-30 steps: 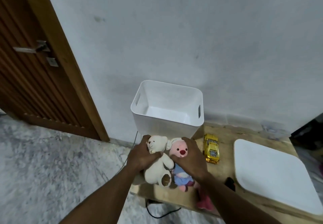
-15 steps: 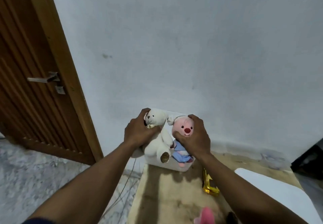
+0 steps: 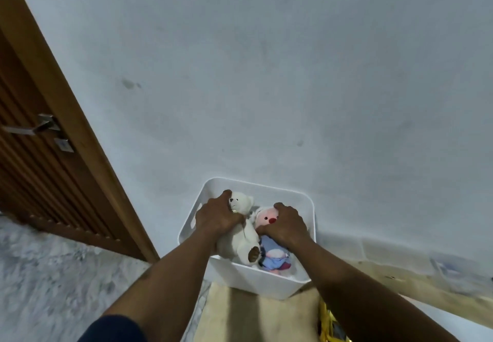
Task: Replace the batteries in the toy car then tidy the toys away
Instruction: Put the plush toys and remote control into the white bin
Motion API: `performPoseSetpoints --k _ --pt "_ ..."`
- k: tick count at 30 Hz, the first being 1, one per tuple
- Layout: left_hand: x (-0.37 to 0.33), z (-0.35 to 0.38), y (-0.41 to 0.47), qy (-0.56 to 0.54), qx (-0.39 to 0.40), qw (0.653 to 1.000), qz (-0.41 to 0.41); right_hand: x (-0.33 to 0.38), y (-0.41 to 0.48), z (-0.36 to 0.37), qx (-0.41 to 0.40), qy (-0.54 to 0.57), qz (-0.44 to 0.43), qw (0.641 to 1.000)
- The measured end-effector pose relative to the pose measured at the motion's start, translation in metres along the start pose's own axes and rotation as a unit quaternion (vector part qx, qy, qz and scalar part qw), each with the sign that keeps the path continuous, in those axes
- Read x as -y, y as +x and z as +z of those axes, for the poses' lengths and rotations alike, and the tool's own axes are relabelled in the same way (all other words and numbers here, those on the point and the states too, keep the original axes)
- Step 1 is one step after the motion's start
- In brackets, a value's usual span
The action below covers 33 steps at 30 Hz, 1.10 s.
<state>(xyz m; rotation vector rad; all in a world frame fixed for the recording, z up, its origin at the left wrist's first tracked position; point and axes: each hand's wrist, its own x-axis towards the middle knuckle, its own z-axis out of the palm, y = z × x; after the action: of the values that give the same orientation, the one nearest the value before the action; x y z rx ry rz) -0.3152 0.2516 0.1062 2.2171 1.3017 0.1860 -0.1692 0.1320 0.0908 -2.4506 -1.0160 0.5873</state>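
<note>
My left hand [image 3: 217,217] grips a white teddy bear [image 3: 241,237] by the neck and back. My right hand [image 3: 286,224] grips a pink-faced doll in blue clothes [image 3: 272,253] around its head. Both toys hang over the open top of a white plastic bin [image 3: 266,285] that stands on the wooden table [image 3: 256,320] against the wall; their legs reach down inside its front rim. The yellow toy car [image 3: 326,325] shows only as a sliver under my right forearm at the bottom edge.
A wooden door [image 3: 34,155] with a metal handle [image 3: 32,127] stands at the left, above a grey marble floor [image 3: 53,275]. A pale wall [image 3: 293,75] rises right behind the bin. A white lid's corner [image 3: 472,325] lies at the far right.
Both hands carried the two soft toys up from the table and forward over the bin, then lower into its opening. The camera tilted up, so most of the table left the view.
</note>
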Motion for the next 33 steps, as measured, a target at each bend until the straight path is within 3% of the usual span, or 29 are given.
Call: performPoseSetpoints --k 13,24,29,33 --pt "0.016 0.013 0.023 0.09 0.015 0.996 -0.013 -0.001 0.015 0.007 0.013 -0.086 -0.019 0.996" --pt "-0.024 -0.002 -0.047 -0.028 -0.007 0.996 0.081 0.0 -0.068 -0.039 -0.138 -0.018 -0.065 0.988" --pt "-0.054 0.011 -0.102 -0.095 -0.014 0.987 0.13 -0.036 -0.133 -0.055 -0.203 0.039 -0.049 0.977" --pt "-0.067 0.047 -0.15 -0.119 0.002 0.98 0.161 -0.09 -0.182 -0.056 -0.188 0.027 -0.01 0.982"
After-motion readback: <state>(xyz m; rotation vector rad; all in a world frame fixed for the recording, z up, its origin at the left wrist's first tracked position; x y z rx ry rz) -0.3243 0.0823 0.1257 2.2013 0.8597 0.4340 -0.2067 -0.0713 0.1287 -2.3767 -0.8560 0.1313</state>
